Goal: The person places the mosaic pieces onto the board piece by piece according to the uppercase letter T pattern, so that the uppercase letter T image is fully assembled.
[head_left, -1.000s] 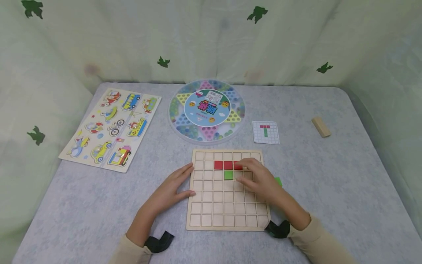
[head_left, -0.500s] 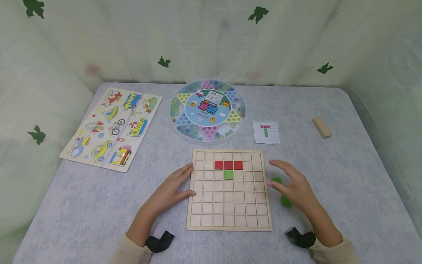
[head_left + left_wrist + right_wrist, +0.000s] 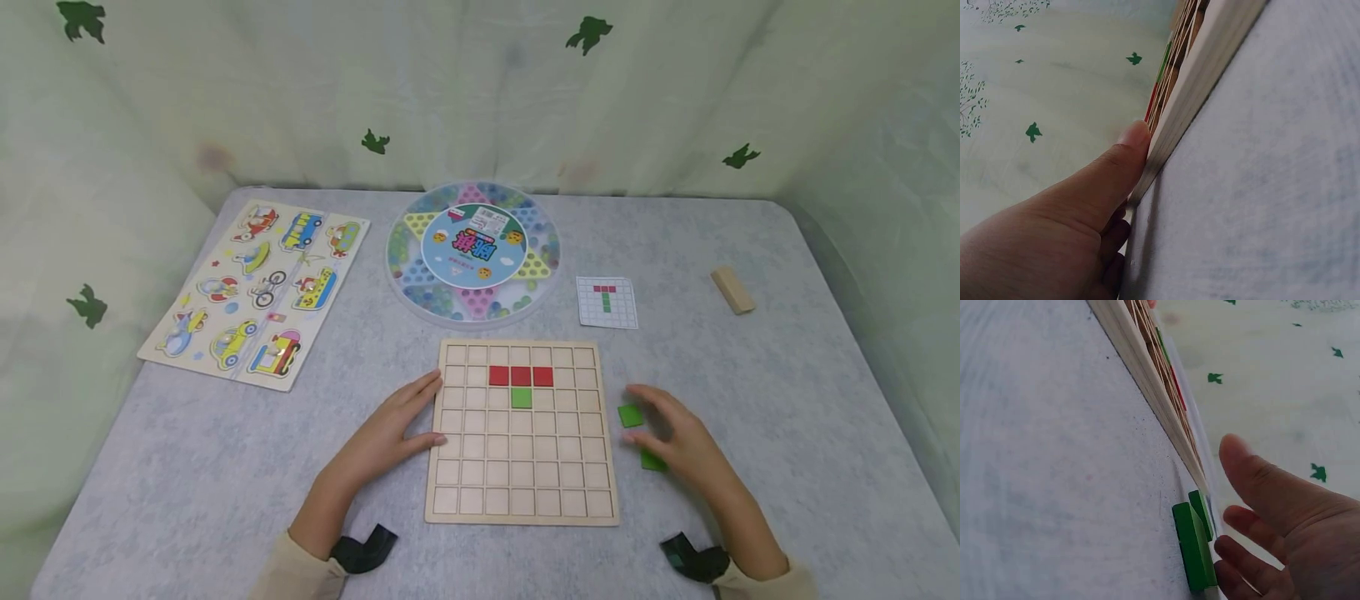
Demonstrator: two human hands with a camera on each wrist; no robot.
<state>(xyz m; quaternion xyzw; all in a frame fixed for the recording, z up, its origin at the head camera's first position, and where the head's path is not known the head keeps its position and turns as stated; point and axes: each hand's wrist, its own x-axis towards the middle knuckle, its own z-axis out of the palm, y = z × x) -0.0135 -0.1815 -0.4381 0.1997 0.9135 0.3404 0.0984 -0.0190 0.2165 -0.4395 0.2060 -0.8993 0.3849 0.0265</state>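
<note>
A wooden grid board [image 3: 522,467] lies flat on the table. Three red square tiles [image 3: 498,376] fill a row of its cells, and one green tile [image 3: 521,398] sits below the middle one. My left hand [image 3: 382,437] rests against the board's left edge; its thumb touches the edge in the left wrist view. To the right of the board, my right hand [image 3: 682,437] hovers with thumb and fingers apart, holding nothing. Beneath it are two loose green tiles, the farther tile [image 3: 631,415] fully in sight and the nearer tile [image 3: 652,460] partly hidden by the hand.
A card [image 3: 607,302] printed with a red and green T pattern lies behind the board. Around it are a round Chinese checkers set [image 3: 472,250], a vehicle peg puzzle [image 3: 247,292] at left and a small wooden block [image 3: 732,290] at right. A pale curtain hangs behind.
My right hand has drawn back from over the board to the right, above the loose green tiles. The left hand stays at the board's edge. The placed tiles have not shifted.
</note>
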